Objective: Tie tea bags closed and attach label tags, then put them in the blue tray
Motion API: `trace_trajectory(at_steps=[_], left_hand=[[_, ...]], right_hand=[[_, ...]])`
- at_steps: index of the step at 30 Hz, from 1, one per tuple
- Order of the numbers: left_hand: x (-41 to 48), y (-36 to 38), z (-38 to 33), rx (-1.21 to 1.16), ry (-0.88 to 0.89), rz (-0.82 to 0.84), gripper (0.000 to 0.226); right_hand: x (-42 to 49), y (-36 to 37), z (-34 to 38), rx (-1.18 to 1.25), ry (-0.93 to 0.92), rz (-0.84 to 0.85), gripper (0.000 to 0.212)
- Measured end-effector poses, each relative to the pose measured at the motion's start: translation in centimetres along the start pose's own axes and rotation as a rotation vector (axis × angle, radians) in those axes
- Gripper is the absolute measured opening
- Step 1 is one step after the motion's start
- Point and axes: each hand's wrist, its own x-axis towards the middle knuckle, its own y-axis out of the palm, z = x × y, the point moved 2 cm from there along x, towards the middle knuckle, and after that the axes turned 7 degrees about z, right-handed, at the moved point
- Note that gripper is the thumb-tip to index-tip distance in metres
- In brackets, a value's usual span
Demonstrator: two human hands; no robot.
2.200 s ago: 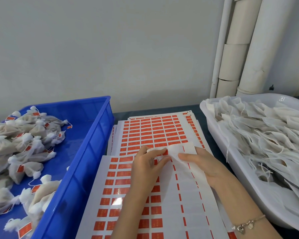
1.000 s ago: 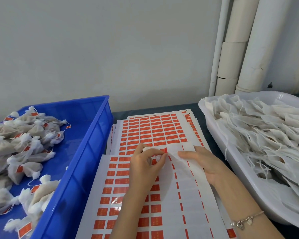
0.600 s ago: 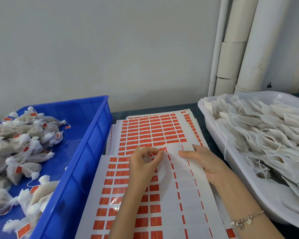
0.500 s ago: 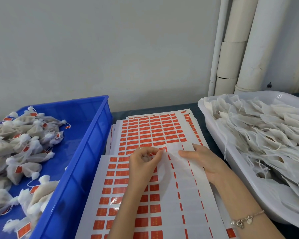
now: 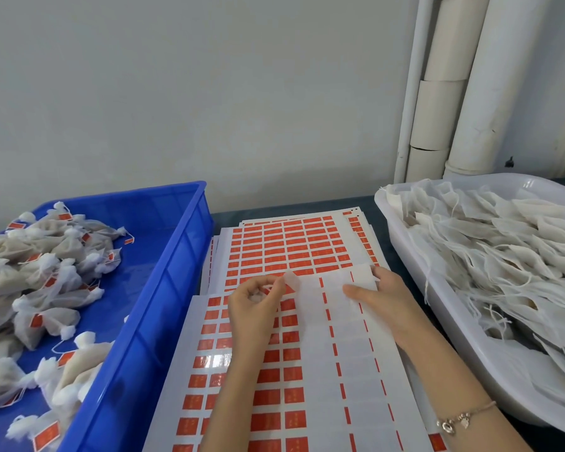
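While the left hand pinches its left end, the tea bag lies left-to-right across the label sheet, the right hand flat on its right end; label print unreadable.

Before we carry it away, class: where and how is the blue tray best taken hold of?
Likely the blue tray by its out-turned rim, gripped from beneath on the label sheets' side: the lip overhangs the wall there, and tied tea bags crowd the inside.
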Motion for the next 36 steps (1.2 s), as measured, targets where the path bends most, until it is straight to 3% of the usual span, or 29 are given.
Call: trace_trajectory(at_steps=[9, 13, 18, 21, 25, 29, 32, 36], left_hand=[[0.4, -1.0, -0.4, -0.117, 0.026, -0.127, 0.012], [0.3, -0.4, -0.5, -0.078, 0.034, 0.033, 0.013], [-0.4, 0.5, -0.9, -0.076, 0.142, 0.290, 0.012], [-0.6, 0.6, -1.3, -0.086, 0.175, 0.385, 0.016], [-0.6, 0.5, -1.5, -0.070, 0.147, 0.382, 0.013], [-0.7, 0.5, -1.5, -0.079, 0.157, 0.405, 0.012], [-0.7, 0.5, -1.4, -0.066, 0.163, 0.425, 0.004], [-1.3, 0.5, -2.0, -0.043, 0.152, 0.544, 0.029]], right_hand=[[0.1, 0.8, -0.7, -0.201, -0.121, -0.167, 0.042], [-0.6, 1.1, 0.1, -0.331, -0.351, -0.270, 0.050], [-1.0, 3.0, 0.9, -0.306, -0.449, -0.037, 0.033], [-1.2, 3.4, 0.8, -0.292, -0.481, -0.031, 0.021], [-1.2, 3.0, 1.0, -0.332, -0.519, -0.030, 0.025], [-1.0, 3.0, 0.8, -0.297, -0.493, 0.061, 0.009], [-1.0, 2.9, 0.7, -0.308, -0.485, 0.003, 0.007], [-0.9, 2.1, 0.6, -0.260, -0.438, -0.166, 0.009]])
